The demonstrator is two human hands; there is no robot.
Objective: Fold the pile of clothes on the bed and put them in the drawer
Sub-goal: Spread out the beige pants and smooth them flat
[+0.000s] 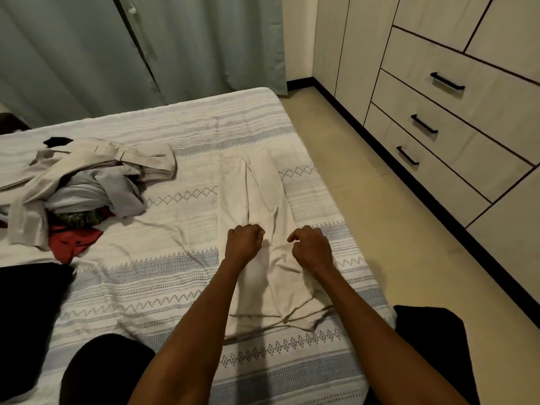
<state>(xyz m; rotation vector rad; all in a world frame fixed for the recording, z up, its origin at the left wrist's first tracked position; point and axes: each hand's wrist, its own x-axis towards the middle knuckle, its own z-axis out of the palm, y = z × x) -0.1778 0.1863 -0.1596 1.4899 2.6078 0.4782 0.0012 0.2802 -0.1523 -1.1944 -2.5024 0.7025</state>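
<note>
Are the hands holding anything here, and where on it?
Both hands, left and right, are curled on the beige garment around its middle. They seem to pinch the cloth, but the actual grip cannot be told.

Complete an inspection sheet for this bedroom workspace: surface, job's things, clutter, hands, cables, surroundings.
Surface: bed under a white and blue-grey patterned woven bedspread.
Job's things: beige trousers laid flat lengthwise; unfolded pile of beige, grey and red clothes to their left; three closed cream drawers with black bar handles.
Clutter: black fabric item at the bed's left edge.
Hands: left hand and right hand, fingers curled, on the trousers; grip unclear.
Cables: nothing seen.
Surroundings: grey-green curtain, beige floor.
</note>
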